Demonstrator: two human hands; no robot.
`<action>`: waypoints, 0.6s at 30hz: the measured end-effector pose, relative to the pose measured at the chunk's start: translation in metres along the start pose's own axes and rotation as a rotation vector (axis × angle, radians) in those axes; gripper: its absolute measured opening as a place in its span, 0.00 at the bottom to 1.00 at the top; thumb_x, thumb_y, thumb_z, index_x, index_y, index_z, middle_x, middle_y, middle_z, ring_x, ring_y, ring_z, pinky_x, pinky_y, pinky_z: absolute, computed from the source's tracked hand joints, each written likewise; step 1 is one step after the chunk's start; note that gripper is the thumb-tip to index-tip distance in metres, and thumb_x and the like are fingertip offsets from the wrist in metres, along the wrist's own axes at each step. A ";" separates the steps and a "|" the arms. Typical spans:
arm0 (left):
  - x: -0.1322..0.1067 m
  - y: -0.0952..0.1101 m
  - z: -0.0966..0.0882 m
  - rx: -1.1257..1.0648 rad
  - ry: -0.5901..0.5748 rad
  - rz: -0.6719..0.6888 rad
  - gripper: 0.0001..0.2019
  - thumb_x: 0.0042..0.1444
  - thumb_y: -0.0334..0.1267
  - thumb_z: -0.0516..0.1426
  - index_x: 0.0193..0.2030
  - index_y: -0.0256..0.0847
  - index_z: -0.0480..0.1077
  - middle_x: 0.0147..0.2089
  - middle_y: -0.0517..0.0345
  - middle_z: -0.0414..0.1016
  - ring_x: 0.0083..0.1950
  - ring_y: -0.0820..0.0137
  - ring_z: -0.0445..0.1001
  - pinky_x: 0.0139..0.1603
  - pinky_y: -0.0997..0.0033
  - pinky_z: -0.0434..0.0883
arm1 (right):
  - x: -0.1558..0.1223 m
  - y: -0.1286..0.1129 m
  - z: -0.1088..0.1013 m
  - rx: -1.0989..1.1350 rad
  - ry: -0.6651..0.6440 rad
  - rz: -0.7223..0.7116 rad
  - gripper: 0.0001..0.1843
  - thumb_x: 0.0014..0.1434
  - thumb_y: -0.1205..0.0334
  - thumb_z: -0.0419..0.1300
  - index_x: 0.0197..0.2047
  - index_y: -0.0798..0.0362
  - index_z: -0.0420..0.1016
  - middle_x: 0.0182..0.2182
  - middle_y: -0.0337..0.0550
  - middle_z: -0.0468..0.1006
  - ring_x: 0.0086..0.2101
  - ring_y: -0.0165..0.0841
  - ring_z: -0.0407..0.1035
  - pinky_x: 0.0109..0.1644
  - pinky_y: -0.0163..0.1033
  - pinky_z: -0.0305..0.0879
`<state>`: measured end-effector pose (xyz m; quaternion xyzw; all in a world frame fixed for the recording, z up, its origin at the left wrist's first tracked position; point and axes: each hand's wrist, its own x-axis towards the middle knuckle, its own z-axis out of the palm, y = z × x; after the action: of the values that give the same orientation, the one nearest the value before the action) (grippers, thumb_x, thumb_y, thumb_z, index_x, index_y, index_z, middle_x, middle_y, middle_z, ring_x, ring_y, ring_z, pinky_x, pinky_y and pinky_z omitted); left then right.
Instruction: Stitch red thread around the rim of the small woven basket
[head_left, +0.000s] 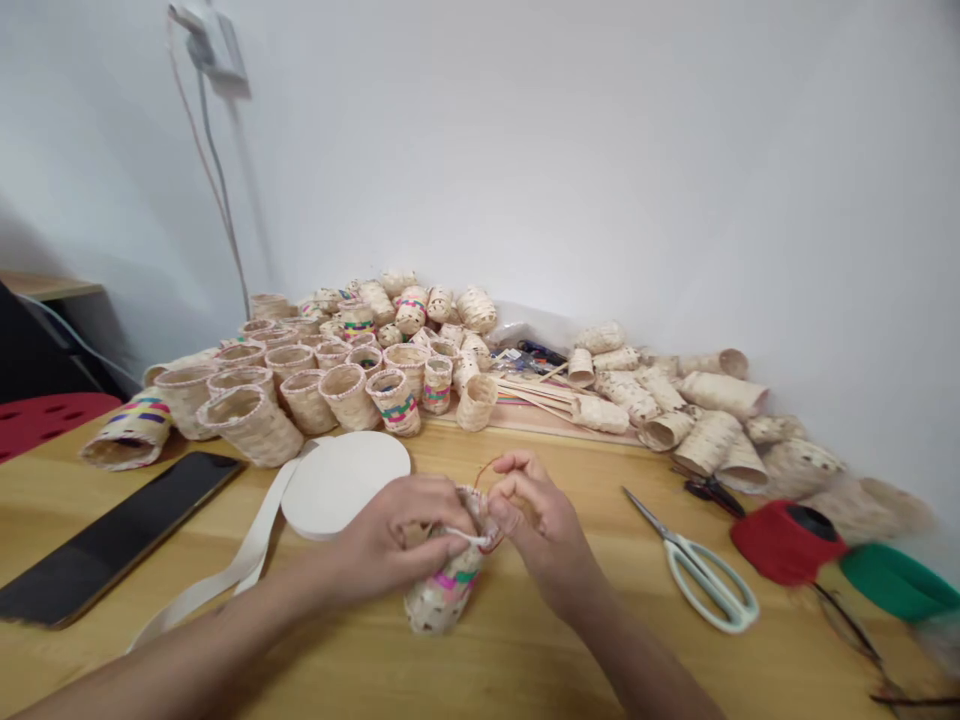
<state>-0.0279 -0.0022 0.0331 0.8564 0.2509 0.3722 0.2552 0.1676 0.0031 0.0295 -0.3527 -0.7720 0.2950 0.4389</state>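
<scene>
Left hand (397, 545) clenched round small woven basket (444, 585), steadying it on desk (525, 650); right hand (536, 515) fingers pinched white strip (472, 538) at rim; scissors (701, 570) lay nearby.

One head-worn camera looks forward and down, close over the wooden table (517, 670).

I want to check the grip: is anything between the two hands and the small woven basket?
Nothing visible is in the way. The left hand wraps the small woven basket directly, and the right hand pinches at its rim, where a white strip and a thin reddish thread lie.
</scene>
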 end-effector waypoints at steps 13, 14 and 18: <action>-0.005 -0.004 0.002 -0.619 -0.366 -0.327 0.12 0.55 0.44 0.60 0.34 0.36 0.77 0.31 0.54 0.72 0.31 0.72 0.68 0.32 0.74 0.65 | 0.017 0.021 -0.033 0.920 0.245 0.404 0.12 0.53 0.54 0.63 0.33 0.48 0.64 0.28 0.35 0.68 0.31 0.30 0.68 0.43 0.41 0.69; -0.006 -0.007 0.002 -0.650 -0.369 -0.359 0.13 0.54 0.45 0.60 0.33 0.36 0.77 0.31 0.54 0.71 0.30 0.73 0.67 0.31 0.75 0.65 | 0.017 0.016 -0.038 0.962 0.219 0.425 0.12 0.52 0.55 0.63 0.33 0.47 0.64 0.24 0.32 0.66 0.26 0.28 0.65 0.36 0.37 0.69; -0.008 -0.018 0.000 -0.722 -0.409 -0.428 0.15 0.52 0.48 0.62 0.34 0.36 0.77 0.30 0.56 0.70 0.30 0.73 0.65 0.30 0.75 0.63 | 0.014 0.003 -0.053 0.904 -0.001 0.463 0.10 0.54 0.56 0.62 0.36 0.47 0.64 0.18 0.27 0.56 0.15 0.22 0.45 0.17 0.27 0.49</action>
<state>-0.0370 0.0064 0.0175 0.6976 0.2208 0.1981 0.6522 0.2103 0.0241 0.0575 -0.2892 -0.4689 0.6893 0.4705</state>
